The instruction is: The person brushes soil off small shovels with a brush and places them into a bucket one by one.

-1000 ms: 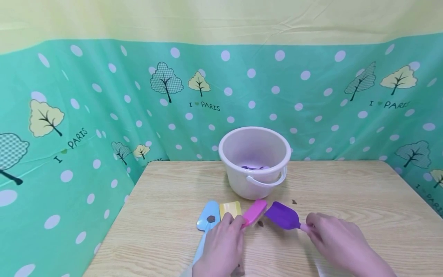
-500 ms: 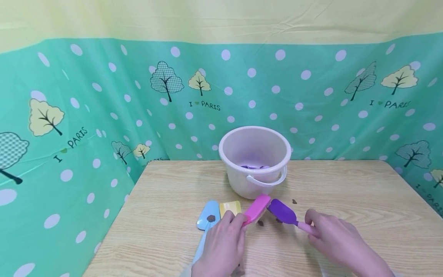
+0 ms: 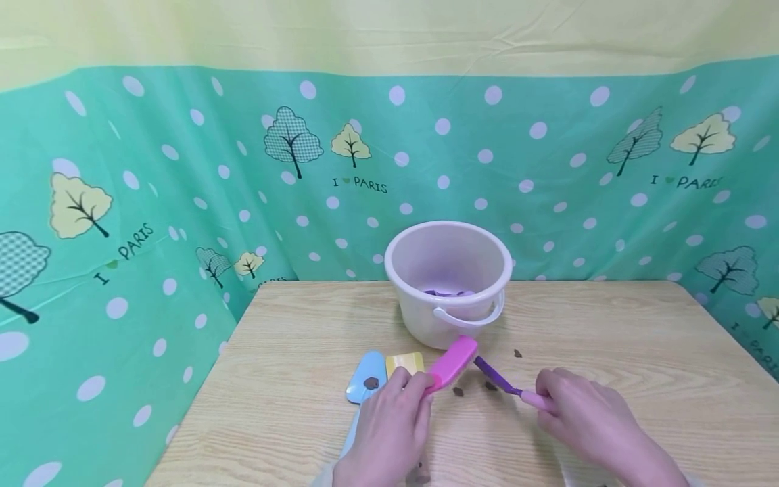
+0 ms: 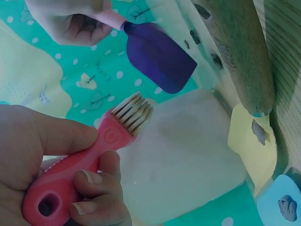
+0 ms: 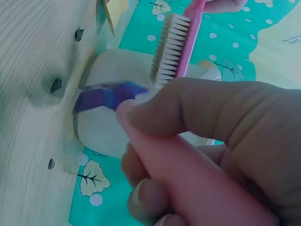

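Note:
My left hand point(image 3: 389, 426) grips a pink brush point(image 3: 453, 363) by its handle, bristles turned toward the right. My right hand point(image 3: 584, 412) holds a small toy shovel by its pink handle point(image 3: 537, 400). The shovel's purple blade point(image 3: 494, 374) is tilted nearly edge-on in the head view, its tip close beside the brush head. In the right wrist view the brush bristles point(image 5: 171, 49) stand above the blade. Small dark lumps lie on the table below the two tools, one dark lump point(image 3: 458, 391) under the brush and another dark lump point(image 3: 490, 386) under the blade.
Behind the tools stands a white bucket point(image 3: 426, 321) with purple pieces inside. A blue shovel point(image 3: 364, 370) bearing a dark lump and a yellow shovel point(image 3: 404, 363) lie left of the brush. Another dark lump point(image 3: 517, 353) lies farther right. A patterned curtain point(image 3: 450, 155) hangs behind the table.
The purple shovel has lifted and turned from broadside to nearly edge-on, and a dark lump beneath it has come into view. The brush has moved slightly away from me, toward the bucket.

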Demonstrator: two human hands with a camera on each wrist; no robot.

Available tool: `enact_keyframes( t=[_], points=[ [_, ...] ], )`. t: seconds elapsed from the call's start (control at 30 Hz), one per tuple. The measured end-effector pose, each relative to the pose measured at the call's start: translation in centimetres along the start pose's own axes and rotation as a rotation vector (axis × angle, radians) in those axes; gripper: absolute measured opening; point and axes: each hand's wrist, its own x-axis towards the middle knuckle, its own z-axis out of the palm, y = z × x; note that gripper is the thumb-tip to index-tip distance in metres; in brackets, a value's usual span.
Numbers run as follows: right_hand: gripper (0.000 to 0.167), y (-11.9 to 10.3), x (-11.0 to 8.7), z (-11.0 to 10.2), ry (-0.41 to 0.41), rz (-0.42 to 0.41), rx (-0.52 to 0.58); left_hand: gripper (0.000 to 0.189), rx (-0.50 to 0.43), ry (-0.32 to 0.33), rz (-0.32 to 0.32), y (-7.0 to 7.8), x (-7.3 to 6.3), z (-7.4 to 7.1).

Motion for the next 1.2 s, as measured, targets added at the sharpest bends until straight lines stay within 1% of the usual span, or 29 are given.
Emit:
enact_keyframes(
  t=[0.13, 0.3, 0.4, 0.53, 0.63, 0.73, 0.87, 1.0, 1.1, 1.2],
  points=[
    [0.010, -0.3, 0.0, 0.0, 0.024, 0.000, 0.036, 0.018, -0.007, 0.001, 0.019, 0.0, 0.0, 0.2],
    [0.015, -0.6, 0.0, 0.0, 0.024, 0.024, 0.085, 0.019, -0.009, -0.004, 0.035, 0.2, -0.2, 0.3],
    [0.013, -0.7, 0.0, 0.0, 0.025, 0.016, 0.105, 0.019, -0.018, -0.003, 0.050, 0.3, -0.3, 0.4],
    [0.013, -0.8, 0.0, 0.3, 0.034, -0.014, 0.154, 0.020, -0.013, 0.028, 0.104, 0.4, -0.4, 0.6],
    [0.013, -0.8, 0.0, 0.5, 0.029, -0.044, 0.222, 0.020, -0.015, 0.047, 0.145, 0.5, -0.5, 0.7],
    [0.011, -0.8, 0.0, 0.4, -0.012, -0.076, 0.327, 0.019, -0.027, 0.048, 0.166, 0.5, -0.5, 0.9],
    [0.008, -0.7, 0.0, 0.1, -0.115, -0.100, 0.498, 0.019, -0.039, 0.028, 0.175, 0.5, -0.5, 1.0],
    [0.010, -0.4, -0.1, -0.2, -0.222, -0.096, 0.652, 0.018, -0.042, 0.018, 0.168, 0.5, -0.5, 1.0],
    [0.013, -0.2, -0.1, -0.5, -0.268, -0.079, 0.722, 0.018, -0.040, 0.029, 0.163, 0.5, -0.5, 1.0],
    [0.014, -0.1, 0.0, -0.6, -0.279, -0.061, 0.738, 0.018, -0.036, 0.029, 0.150, 0.6, -0.5, 0.9]
  ],
)
